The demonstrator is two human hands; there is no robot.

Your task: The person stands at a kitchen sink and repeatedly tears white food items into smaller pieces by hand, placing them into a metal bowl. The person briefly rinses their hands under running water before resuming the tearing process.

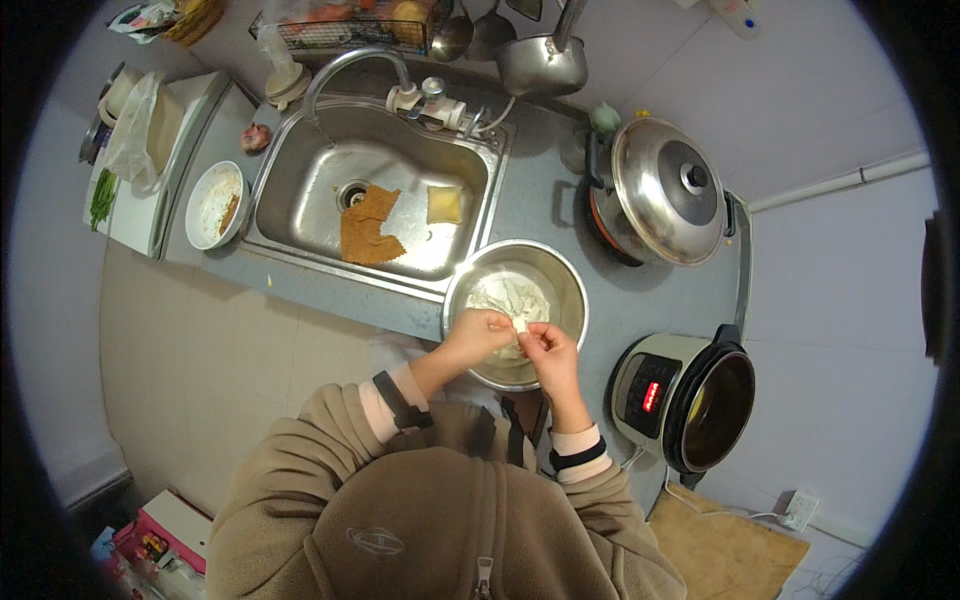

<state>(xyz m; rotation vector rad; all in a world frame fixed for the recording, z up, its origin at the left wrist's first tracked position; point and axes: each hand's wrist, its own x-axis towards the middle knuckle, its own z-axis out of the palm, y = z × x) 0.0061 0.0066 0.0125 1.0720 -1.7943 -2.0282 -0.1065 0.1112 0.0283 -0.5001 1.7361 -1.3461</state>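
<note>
Above a round stainless steel bowl (581, 296), my left hand (474, 337) and my right hand (555, 360) meet fingertip to fingertip. Between them they pinch a small white piece (520, 324) of what looks like food; its exact kind is not clear. Thin pale pieces (536, 298) lie in the bottom of the bowl, partly hidden by my fingers. The bowl stands on the grey countertop (544, 176), close against the right rim of the sink.
In the steel sink (300, 187) lie a brown cloth (364, 229) and a yellow sponge (445, 205). A lidded pot (667, 195) and an open electric pressure cooker (679, 401) stand right. Left are a white bowl (215, 206) and an onion (256, 138). A faucet (360, 56) arches over the sink.
</note>
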